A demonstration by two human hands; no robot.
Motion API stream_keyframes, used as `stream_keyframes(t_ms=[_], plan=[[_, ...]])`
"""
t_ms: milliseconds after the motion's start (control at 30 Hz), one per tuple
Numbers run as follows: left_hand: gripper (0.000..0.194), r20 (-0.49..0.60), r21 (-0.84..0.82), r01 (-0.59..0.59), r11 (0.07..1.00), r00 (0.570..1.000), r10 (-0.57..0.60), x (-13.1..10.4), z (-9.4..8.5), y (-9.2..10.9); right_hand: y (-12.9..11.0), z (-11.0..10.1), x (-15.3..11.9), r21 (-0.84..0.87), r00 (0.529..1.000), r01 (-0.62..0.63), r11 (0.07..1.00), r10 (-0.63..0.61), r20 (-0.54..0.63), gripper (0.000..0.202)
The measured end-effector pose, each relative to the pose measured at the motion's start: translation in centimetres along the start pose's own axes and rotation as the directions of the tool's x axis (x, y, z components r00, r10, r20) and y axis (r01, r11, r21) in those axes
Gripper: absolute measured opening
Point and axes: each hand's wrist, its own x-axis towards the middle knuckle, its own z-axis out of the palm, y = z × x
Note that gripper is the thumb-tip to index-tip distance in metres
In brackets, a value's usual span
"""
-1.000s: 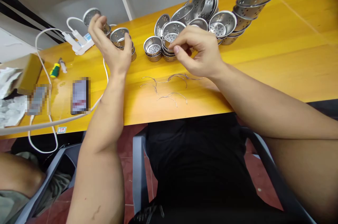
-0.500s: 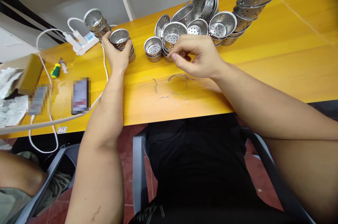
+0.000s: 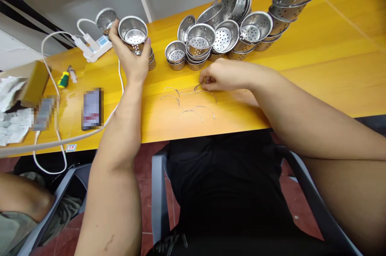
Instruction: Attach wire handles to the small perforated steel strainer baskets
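The right hand (image 3: 224, 77) lies low on the yellow table (image 3: 316, 75), its fingertips pinched on what looks like one of the thin wire handles (image 3: 193, 101) scattered near the front edge, though the wire is too fine to be sure it is gripped. Further back and to the left, the left hand (image 3: 129, 61) is wrapped around a perforated steel cup (image 3: 133, 34), fingers curled about its wall, holding it raised with its mouth tilted toward the camera, just above a short stack of cups (image 3: 150, 61). Beyond the right hand stands a cluster of strainer cups (image 3: 223, 31), some nested. At far left lie a phone (image 3: 91, 109), a screwdriver (image 3: 62, 80) and a white power strip (image 3: 96, 46).
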Motion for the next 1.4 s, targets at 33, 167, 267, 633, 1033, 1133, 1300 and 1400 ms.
stream_keyframes(t_ms=[33, 167, 267, 633, 1033, 1133, 1300, 1400], plan=[[0.124, -0.009, -0.030, -0.034, 0.999, 0.999, 0.034, 0.0, 0.0, 0.5, -0.2, -0.1, 0.0, -0.003, 1.000, -0.021, 1.000, 0.021, 0.006, 0.008], [0.121, 0.207, -0.102, -0.050, 0.993, 0.976, 0.071, -0.9, -0.6, 2.3, -1.4, -0.5, -0.1, -0.038, 0.998, -0.052, 0.998, 0.054, 0.043, 0.014], [0.115, 0.343, -0.135, -0.004, 0.991, 0.938, 0.050, -1.7, -1.1, 3.6, -1.9, -0.4, 0.0, -0.097, 0.996, -0.058, 0.994, 0.065, 0.063, 0.014], [0.110, 0.417, -0.204, 0.092, 0.975, 0.909, 0.002, -1.7, -1.2, 5.0, -1.9, 0.1, -0.5, -0.183, 0.987, -0.076, 0.980, 0.100, 0.127, 0.008], [0.111, 0.396, -0.197, 0.052, 0.979, 0.918, 0.031, -2.0, -1.0, 4.5, -3.0, -0.2, -0.5, -0.260, 0.988, -0.044, 0.965, 0.081, 0.134, 0.012], [0.112, 0.379, -0.204, 0.053, 0.978, 0.925, 0.029, -1.9, -1.0, 4.4, -2.5, -0.4, -0.4, -0.156, 0.999, 0.025, 0.987, -0.018, 0.044, 0.010], [0.103, 0.391, -0.133, 0.063, 0.989, 0.920, -0.006, -1.6, -1.5, 5.1, -1.7, -0.1, -0.3, 0.230, 0.963, 0.243, 0.942, -0.205, -0.177, 0.027], [0.105, 0.399, -0.145, 0.101, 0.984, 0.916, -0.035, -1.7, -1.5, 5.4, -1.5, 0.4, -0.2, 0.405, 0.926, 0.328, 0.854, -0.206, -0.316, 0.020]])
